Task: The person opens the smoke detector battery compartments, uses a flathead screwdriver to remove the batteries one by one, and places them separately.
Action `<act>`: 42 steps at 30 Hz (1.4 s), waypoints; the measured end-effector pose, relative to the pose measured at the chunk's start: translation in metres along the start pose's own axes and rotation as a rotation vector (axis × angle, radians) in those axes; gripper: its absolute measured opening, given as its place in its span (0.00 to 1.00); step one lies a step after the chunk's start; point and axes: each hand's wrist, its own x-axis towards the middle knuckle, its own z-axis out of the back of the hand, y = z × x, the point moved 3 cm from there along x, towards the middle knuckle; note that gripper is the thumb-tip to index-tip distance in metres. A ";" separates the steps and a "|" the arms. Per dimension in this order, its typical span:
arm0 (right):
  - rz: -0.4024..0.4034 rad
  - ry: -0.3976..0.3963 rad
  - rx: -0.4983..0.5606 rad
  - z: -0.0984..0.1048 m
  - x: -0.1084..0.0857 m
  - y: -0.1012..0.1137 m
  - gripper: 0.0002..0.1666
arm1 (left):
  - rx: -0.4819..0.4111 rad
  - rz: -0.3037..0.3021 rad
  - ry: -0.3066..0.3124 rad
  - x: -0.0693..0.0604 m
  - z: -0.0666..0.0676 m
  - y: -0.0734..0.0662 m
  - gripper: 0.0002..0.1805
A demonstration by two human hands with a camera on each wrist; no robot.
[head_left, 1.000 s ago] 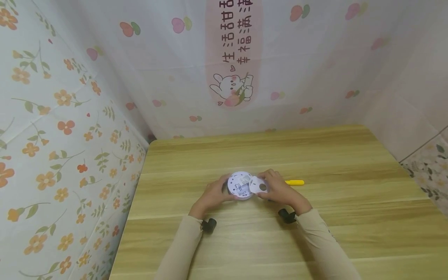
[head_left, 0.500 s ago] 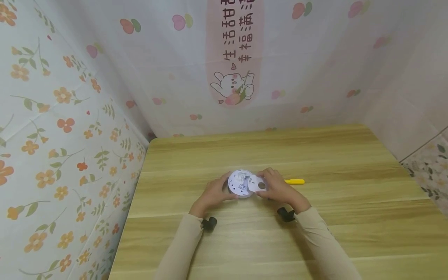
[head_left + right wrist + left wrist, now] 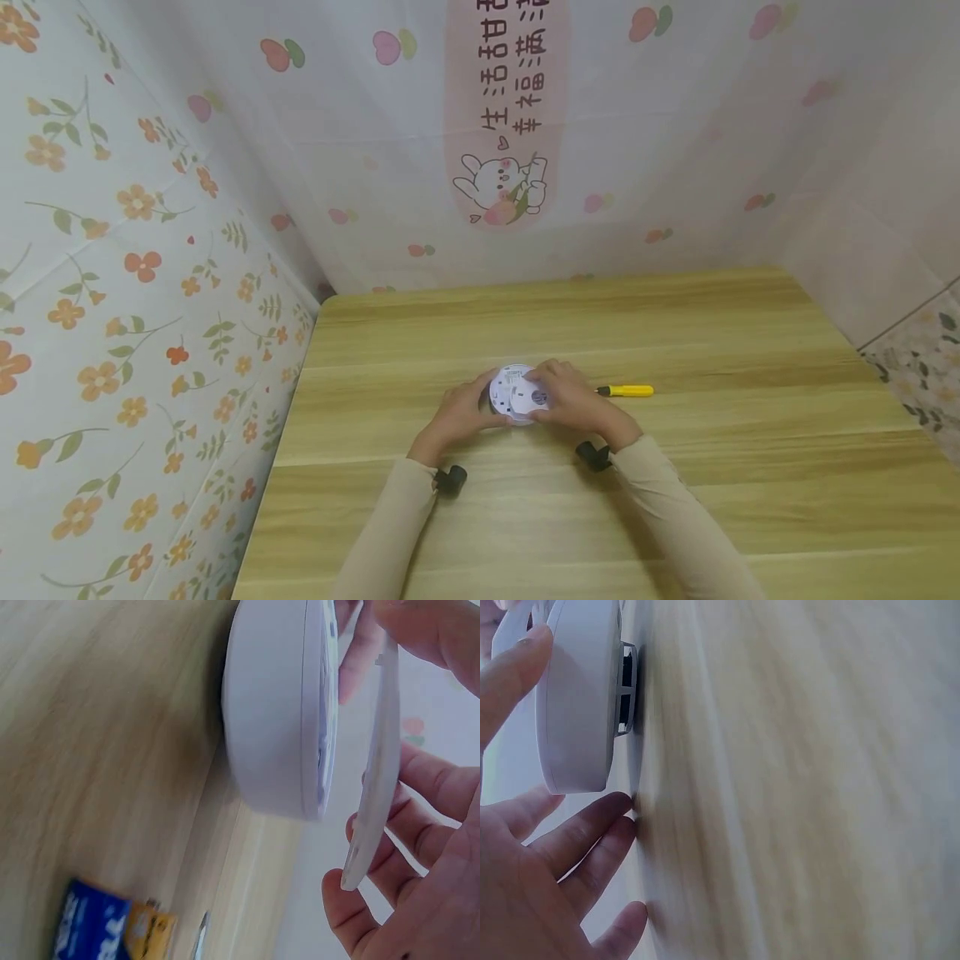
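A round white smoke detector [image 3: 502,387] lies on the table with its printed, slotted back facing up; in the left wrist view, its vented part is underneath. My left hand [image 3: 459,410] grips the detector's rim, thumb on the near side and fingertips on the far side. With my right hand [image 3: 573,402] I pinch a thin white cover [image 3: 382,750] with a round hole, between thumb and fingers. The cover is over the right part of the detector's back. A gap separates the two in the right wrist view. My right fingers hide some of the cover.
Right of my right hand lies a yellow-handled screwdriver [image 3: 632,391]. A blue and orange battery [image 3: 94,922] lies on the wooden table [image 3: 712,358], near the detector in the right wrist view. Patterned curtains [image 3: 352,183] border the table at the back and left.
My right hand has moved left with the cover, which now overlaps more of the detector's back. More of the screwdriver shows. My left hand and the detector have hardly moved.
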 end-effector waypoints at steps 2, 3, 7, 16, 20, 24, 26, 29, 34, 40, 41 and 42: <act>0.015 0.020 0.001 -0.001 0.004 0.003 0.35 | 0.001 -0.005 -0.005 0.000 0.000 0.000 0.51; 0.023 0.029 0.001 -0.001 0.006 0.004 0.36 | 0.001 -0.008 -0.005 0.000 0.001 0.001 0.51; 0.038 0.071 -0.009 -0.004 0.015 0.008 0.37 | -0.006 -0.022 0.000 0.001 0.001 0.001 0.50; 0.052 0.142 -0.032 -0.010 0.030 0.011 0.39 | -0.014 -0.046 0.010 0.002 0.002 0.001 0.49; 0.038 0.166 -0.030 -0.011 0.033 0.012 0.37 | -0.022 -0.042 0.016 0.002 0.002 0.001 0.50; 0.030 0.186 -0.026 -0.011 0.034 0.013 0.36 | -0.026 -0.038 0.021 0.001 0.003 0.001 0.50; 0.035 0.188 -0.028 -0.011 0.035 0.013 0.35 | -0.027 -0.036 0.024 0.001 0.003 0.001 0.50; 0.043 0.189 -0.033 -0.010 0.035 0.013 0.35 | -0.024 -0.043 0.023 0.001 0.002 0.002 0.49; 0.047 0.190 -0.045 -0.011 0.035 0.011 0.34 | -0.030 -0.039 0.026 0.001 0.002 0.002 0.49; 0.044 0.204 -0.046 -0.010 0.034 0.009 0.36 | -0.030 -0.022 0.034 0.001 0.003 0.002 0.49; 0.044 0.206 -0.047 -0.010 0.034 0.009 0.36 | -0.025 -0.019 0.033 0.001 0.003 0.002 0.48; 0.044 0.206 -0.048 -0.010 0.034 0.009 0.36 | -0.021 -0.019 0.031 0.002 0.003 0.002 0.47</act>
